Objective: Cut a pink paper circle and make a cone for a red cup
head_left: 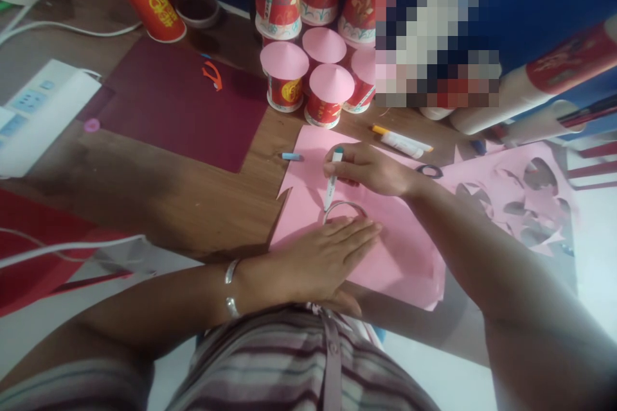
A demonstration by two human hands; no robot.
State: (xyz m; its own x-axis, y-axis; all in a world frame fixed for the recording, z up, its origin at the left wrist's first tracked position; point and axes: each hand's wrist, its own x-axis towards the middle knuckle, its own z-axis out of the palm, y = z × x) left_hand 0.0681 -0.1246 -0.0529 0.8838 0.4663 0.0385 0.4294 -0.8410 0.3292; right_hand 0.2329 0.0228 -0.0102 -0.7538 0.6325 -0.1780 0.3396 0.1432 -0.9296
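In my right hand (369, 170) is a white marker (332, 183) with a green end, held upright with its lower tip at the pink paper (308, 225). That tip meets the edge of a round, thin-rimmed thing (344, 205) lying on the sheet. My left hand (313, 266) lies flat over this round thing, fingers stretched out, hiding most of it. A light-blue marker cap (292, 157) rests at the sheet's left edge. Behind my right hand lie a white marker with a yellow end (402, 141) and the black-handled scissors (429, 171), partly hidden.
Several red paper cups with pink cone tops (330, 93) stand at the back. Left of them are a maroon mat (187, 109), orange scissors (212, 75), a tilted red cup (147, 0) and a white power strip (48, 115). Cut-out pink paper (501, 170) lies right.
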